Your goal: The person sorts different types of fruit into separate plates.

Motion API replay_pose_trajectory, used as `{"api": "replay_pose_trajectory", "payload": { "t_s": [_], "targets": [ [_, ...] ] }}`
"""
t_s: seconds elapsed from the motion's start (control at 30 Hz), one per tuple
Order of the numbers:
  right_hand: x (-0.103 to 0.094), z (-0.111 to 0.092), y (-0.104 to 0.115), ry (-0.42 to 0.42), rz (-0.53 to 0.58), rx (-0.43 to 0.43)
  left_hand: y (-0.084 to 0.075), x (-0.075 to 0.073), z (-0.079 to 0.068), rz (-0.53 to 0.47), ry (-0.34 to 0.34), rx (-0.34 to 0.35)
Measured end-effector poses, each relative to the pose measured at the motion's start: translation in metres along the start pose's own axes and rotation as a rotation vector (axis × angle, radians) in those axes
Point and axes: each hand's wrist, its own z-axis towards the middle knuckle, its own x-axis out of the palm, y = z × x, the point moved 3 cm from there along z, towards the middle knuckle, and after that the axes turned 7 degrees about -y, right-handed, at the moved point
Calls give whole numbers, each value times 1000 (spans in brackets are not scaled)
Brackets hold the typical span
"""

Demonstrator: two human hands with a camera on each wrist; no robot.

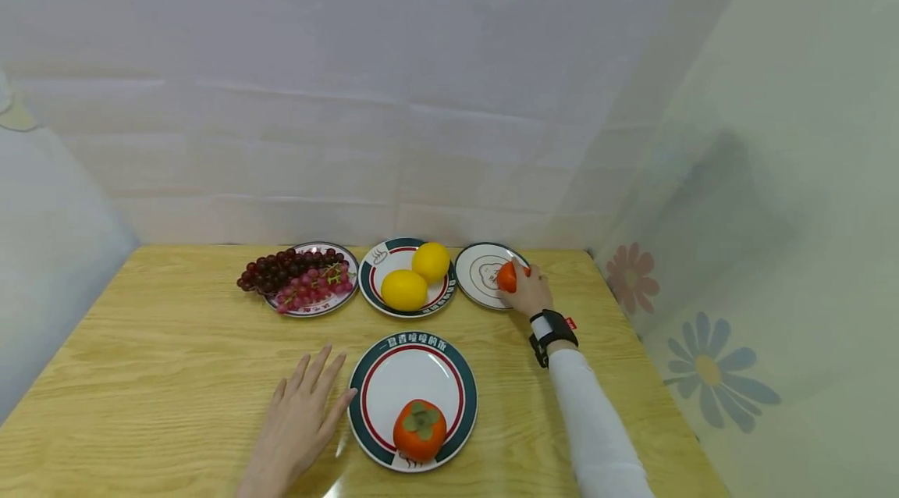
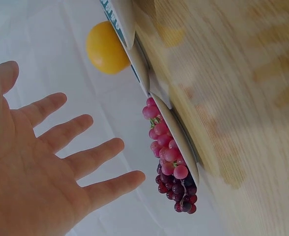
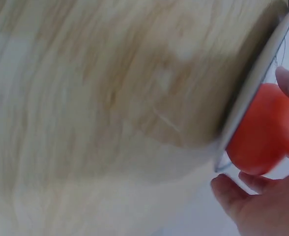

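My right hand point(image 1: 530, 293) grips an orange-red persimmon point(image 3: 265, 130) at the small white plate point(image 1: 479, 301) at the back right. In the right wrist view the thumb and fingers surround the fruit, which sits low against the plate's face. My left hand point(image 1: 298, 412) is spread with its fingers straight, just left of the front plate point(image 1: 407, 365) with a dark green rim. On that plate lies another persimmon point(image 1: 420, 435) with green leaves on top. The left wrist view shows the left palm and fingers with nothing in them.
At the back left, dark grapes point(image 1: 277, 272) and pink grapes point(image 1: 312, 287) overhang an oval plate point(image 1: 344, 301). Beside it, a green-rimmed plate point(image 1: 372, 260) holds a lemon point(image 1: 403, 291) and a round yellow fruit point(image 1: 431, 261). A white sheet point(image 1: 393, 131) hangs behind the wooden table point(image 1: 175, 357).
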Motion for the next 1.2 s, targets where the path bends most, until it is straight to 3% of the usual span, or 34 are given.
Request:
{"api": "replay_pose_trajectory", "payload": {
  "t_s": [0.13,0.27,0.47,0.57,0.67,0.77,1.2],
  "targets": [
    [-16,-17,22,-29,-66,-136,-1,-1,1,-2,11,2],
    [-31,-53,61,-8,-76,-347,-2,-1,1,-5,32,-9],
    [-32,-136,114,264,26,-653,-3,0,3,-4,51,-14],
    [-28,-170,128,385,29,-784,-4,0,3,-12,46,-13],
    [-24,-194,135,453,12,-885,-4,0,2,-15,43,-14],
    [-22,-208,137,461,-10,-946,-3,0,1,-9,45,-18],
    [-23,-221,137,505,-44,-959,-3,-1,-1,-19,29,-11]
  ]
}}
